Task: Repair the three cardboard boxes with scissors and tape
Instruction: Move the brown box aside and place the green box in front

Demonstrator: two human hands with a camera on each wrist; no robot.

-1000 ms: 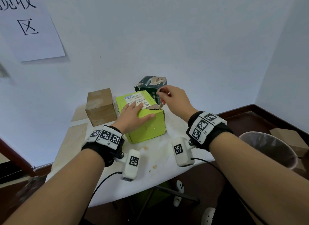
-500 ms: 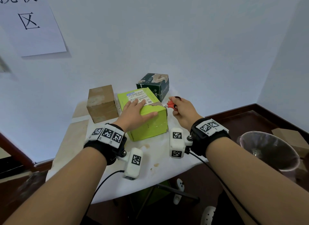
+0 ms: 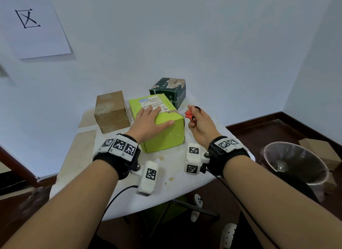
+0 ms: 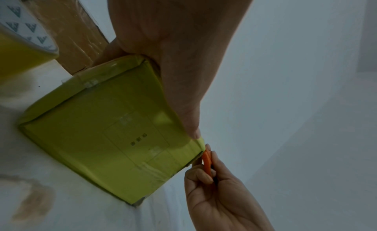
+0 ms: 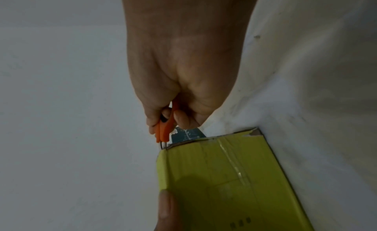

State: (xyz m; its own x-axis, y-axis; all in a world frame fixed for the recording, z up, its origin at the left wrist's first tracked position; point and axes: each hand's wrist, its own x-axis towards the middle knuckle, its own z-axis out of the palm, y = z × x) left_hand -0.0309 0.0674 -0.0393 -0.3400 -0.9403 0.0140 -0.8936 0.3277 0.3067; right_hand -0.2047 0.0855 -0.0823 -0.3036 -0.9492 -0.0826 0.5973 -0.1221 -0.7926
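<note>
A lime-green box [image 3: 163, 137] with a shipping label stands mid-table, its top right corner torn. My left hand [image 3: 150, 120] lies flat on its top, fingers straight, thumb along the front edge. My right hand [image 3: 199, 121] grips small red scissors [image 3: 189, 113] just off that torn corner; in the right wrist view the scissors [image 5: 163, 131] point their blade tips at the box edge. A plain brown box [image 3: 111, 111] stands to the left, and a dark green box [image 3: 169, 91] with a torn top behind. A tape roll [image 4: 18, 41] shows in the left wrist view.
The small white table [image 3: 166, 176] stands against a pale wall that carries a paper sign [image 3: 33, 24]. A lined waste bin [image 3: 296, 161] is on the floor to the right, with a cardboard piece [image 3: 318, 148] behind it.
My right hand came down and back from the dark green box and now holds the scissors at the green box's right top corner. The left hand stayed on the box.
</note>
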